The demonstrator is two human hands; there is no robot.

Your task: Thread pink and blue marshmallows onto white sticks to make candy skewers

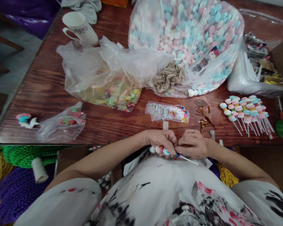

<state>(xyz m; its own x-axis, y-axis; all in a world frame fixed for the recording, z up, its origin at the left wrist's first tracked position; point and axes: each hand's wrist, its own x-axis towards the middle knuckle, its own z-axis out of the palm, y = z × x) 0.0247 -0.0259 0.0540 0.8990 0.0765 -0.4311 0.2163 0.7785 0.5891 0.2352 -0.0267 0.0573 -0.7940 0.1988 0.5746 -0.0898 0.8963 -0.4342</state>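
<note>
Close to my body, below the table's front edge, my left hand (163,140) is closed around a marshmallow candy stick (159,149). Its white, pink and blue pieces point left, and the bare white stick sticks out to the lower right. My right hand (193,143) is closed too, its fingertips pinched at the base of the candies beside a small dark blue patch. Whatever those fingertips grip is hidden. On the table ahead lie printed clear bags (167,112), and right of them several gold twist ties (205,121).
Finished-looking candy sticks (247,110) lie in a pile at right, near a clear plastic tub (240,81). Behind are a large bag of marshmallows (179,28), a bag of gummies (103,84), a scrunchie (169,77) and a mug (81,29). A small bag (61,124) lies at left.
</note>
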